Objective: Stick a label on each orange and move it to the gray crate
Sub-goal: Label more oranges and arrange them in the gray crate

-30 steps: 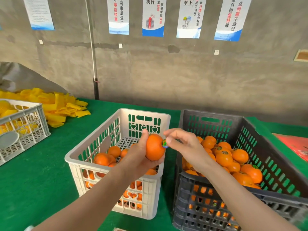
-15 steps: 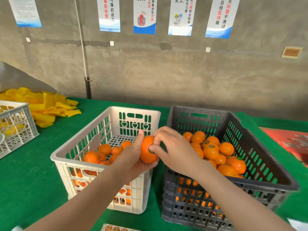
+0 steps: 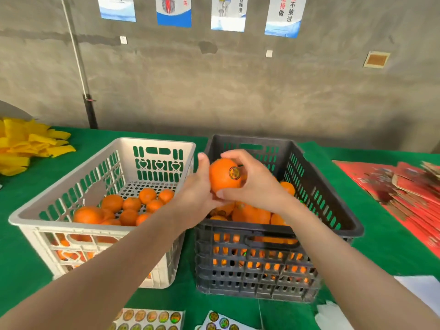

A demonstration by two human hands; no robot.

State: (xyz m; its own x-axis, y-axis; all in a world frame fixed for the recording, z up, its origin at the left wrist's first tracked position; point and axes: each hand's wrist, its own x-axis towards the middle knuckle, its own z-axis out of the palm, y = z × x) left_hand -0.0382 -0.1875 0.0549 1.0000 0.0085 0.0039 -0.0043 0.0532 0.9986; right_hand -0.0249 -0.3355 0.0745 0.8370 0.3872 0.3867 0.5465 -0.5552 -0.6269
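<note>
An orange (image 3: 222,175) with a round label (image 3: 234,172) on its side is held above the left part of the gray crate (image 3: 316,186). My left hand (image 3: 198,189) cups it from the left and below. My right hand (image 3: 252,179) curls over its top and right side, thumb under it. The gray crate holds several labelled oranges (image 3: 252,214). The white crate (image 3: 104,160) to the left holds several oranges (image 3: 128,207) without visible labels.
Sticker sheets (image 3: 152,319) lie at the near table edge, a second sticker sheet (image 3: 221,322) beside them. Yellow strips (image 3: 28,144) are piled at far left. Red printed cartons (image 3: 402,186) lie at the right, white paper (image 3: 423,291) at near right. A gray wall stands behind.
The orange has moved right, from above the white crate to above the gray crate. The label now lies flat on it, and my right hand wraps round the orange instead of pressing the sticker.
</note>
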